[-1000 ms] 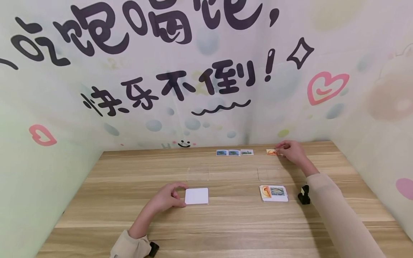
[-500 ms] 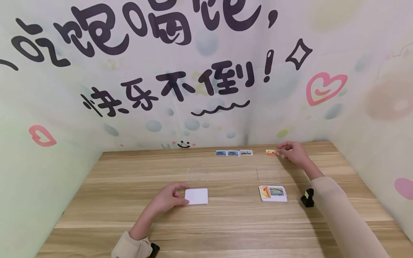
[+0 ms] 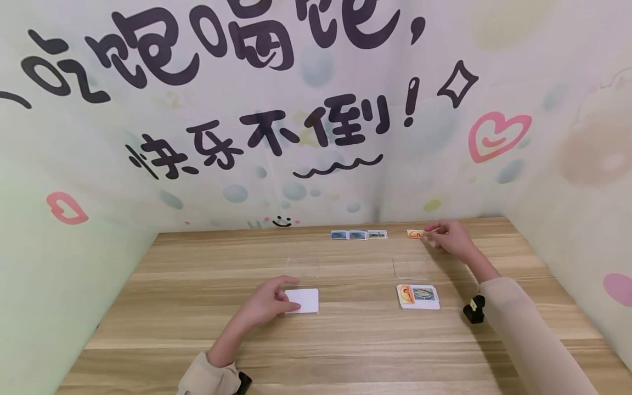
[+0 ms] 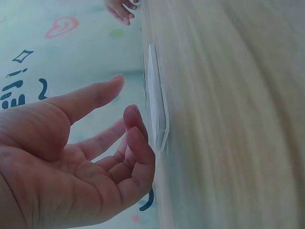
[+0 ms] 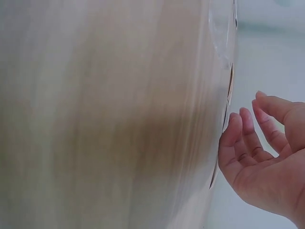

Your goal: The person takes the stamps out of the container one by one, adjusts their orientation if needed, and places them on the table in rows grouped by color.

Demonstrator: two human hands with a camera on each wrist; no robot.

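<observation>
In the head view my left hand [image 3: 264, 299] hovers over the left end of a stack of blank white cards [image 3: 306, 300]. Thumb and index are spread apart, and the left wrist view has its bent fingertips [image 4: 138, 138] right beside the stack's edge, with nothing gripped. At the back right, my right hand [image 3: 451, 238] is held low over the table next to an orange postage stamp [image 3: 415, 233]. Its fingers [image 5: 233, 129] are loosely bent near the thin stamps lying flat, some of which the hand covers in the head view. No stamp shows between them.
Three stamps [image 3: 357, 235] lie in a row along the back edge. Two clear plastic plates [image 3: 303, 267] rest in the middle. On the right, a white card stack [image 3: 419, 304] bears an orange stamp and a grey-green one. A printed wall stands behind the table [image 3: 345, 351].
My left hand has moved right, from the card stack's left edge to over its left end. The right hand stays by the orange stamp, shifting only slightly.
</observation>
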